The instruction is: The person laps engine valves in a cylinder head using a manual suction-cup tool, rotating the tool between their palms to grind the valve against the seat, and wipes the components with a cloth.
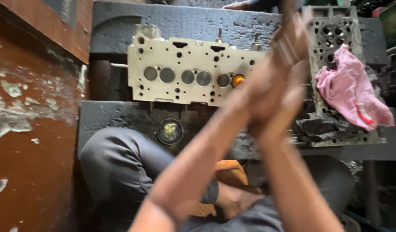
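Dark metal bench [120,116] fills the middle of the head view, its long axis running left to right. Red-brown painted surface [30,141] with flaking paint lies along its left edge.

Pale engine head [180,73] lies flat on the bench, upper middle, long axis left to right, parallel to the bench's front edge. Flat face up, a row of round valves across its middle. An orange-topped piece [238,80] sits at the right end of that row, stem not visible. Two short studs stick up at its far edge.

Second, darker engine head [335,25] lies at the bench's right end, long axis running far to near, at right angles to the pale one. A pink rag [348,90] is draped over its middle.

Person's dark trousered knee [120,172] sits below the bench's front edge; a bare foot on an orange sandal [230,174] shows between the legs.

Both hands are raised above the right end of the pale engine head, blurred. Left hand [253,101] and right hand [288,68] are pressed palm to palm, fingers pointing up and away. Cannot tell whether anything is held between them.

Small round tin [170,131] with yellowish paste sits near the bench's front edge, just below the pale engine head.
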